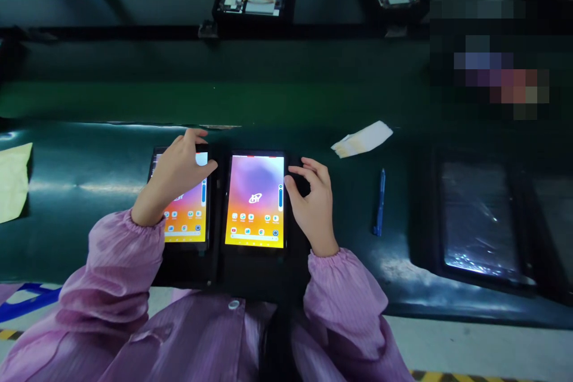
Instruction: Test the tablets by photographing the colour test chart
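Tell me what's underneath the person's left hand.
Under the left hand is a lit tablet, with icons near its bottom edge and a blue bar at right. Much of its left and middle is covered and cannot be seen.

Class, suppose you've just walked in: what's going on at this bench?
A person's left hand is over the left tablet, partly covering it. The right hand is at the right edge of the right tablet; whether it touches is unclear. Both tablets are lit. A blue pen and a white strip lie farther right.
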Demonstrator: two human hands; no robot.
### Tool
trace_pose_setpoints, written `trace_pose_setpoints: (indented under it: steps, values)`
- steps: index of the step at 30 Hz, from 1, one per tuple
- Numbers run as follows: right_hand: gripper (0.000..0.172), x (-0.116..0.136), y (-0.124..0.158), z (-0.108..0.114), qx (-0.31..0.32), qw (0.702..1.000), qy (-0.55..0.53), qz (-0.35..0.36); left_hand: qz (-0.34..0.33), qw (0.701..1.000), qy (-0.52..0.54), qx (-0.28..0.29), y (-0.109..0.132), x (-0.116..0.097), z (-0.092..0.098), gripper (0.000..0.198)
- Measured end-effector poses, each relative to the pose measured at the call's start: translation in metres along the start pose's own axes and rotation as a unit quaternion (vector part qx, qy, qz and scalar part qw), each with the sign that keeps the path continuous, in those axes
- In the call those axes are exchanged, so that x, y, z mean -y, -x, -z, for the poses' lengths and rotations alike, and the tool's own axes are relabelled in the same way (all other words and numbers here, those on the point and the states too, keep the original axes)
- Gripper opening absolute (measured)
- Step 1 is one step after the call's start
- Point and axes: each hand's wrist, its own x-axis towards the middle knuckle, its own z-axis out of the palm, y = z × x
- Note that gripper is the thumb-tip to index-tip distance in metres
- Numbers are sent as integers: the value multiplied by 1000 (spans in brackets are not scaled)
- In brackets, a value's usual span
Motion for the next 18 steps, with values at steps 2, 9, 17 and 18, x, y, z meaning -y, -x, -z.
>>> trace_pose_setpoints:
  steps: [2,9,17,18]
  values:
    - [23,1,0,0,-2,1000,-2,-1,-1,1000,1,0,0,1,0,51]
    - [22,0,2,0,2,1000,-3,-2,6,1000,-5,3,0,0,0,51]
    - [22,0,1,-2,5,1000,6,-1,16,1000,-17,-3,0,-7,0,52]
    - [22,0,1,-2,7,1000,9,-4,17,1000,-16,-5,0,-7,0,51]
